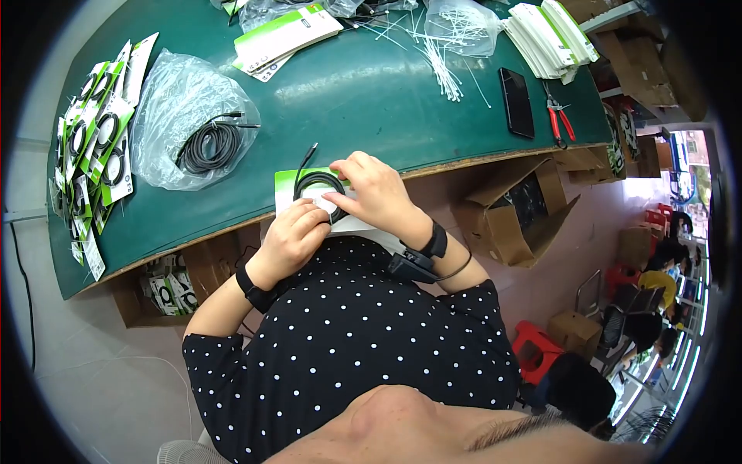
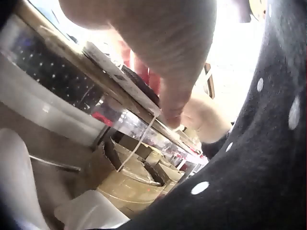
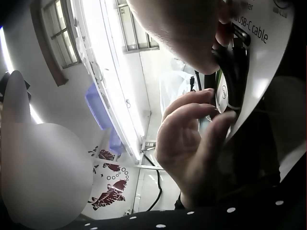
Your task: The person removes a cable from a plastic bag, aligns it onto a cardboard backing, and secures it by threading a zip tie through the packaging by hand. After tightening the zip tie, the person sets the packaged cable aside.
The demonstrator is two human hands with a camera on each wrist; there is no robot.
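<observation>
A black coiled cable [image 1: 315, 179] lies on a green-and-white backing card [image 1: 284, 184] at the table's front edge, its plug end sticking up beyond the card. Print on the card [image 3: 268, 48] reads "USB-C cable" in the right wrist view. With bent fingers and thumb, my left hand [image 1: 294, 234] pinches at a thin white cable tie at the coil's lower side. The tie's tail [image 2: 138, 144] hangs from the card edge in the left wrist view. My right hand [image 1: 376, 193] grips the card and coil from the right, thumb over the coil, other fingers at the upper edge.
Packed cable cards [image 1: 100, 139] pile up at the left, beside a clear bag [image 1: 185, 85] with a coiled cable. Farther back are blank cards [image 1: 286, 39] and loose cable ties [image 1: 442, 69]. A phone [image 1: 516, 102] and red-handled cutters [image 1: 558, 120] lie right; an open carton [image 1: 495, 224] stands below.
</observation>
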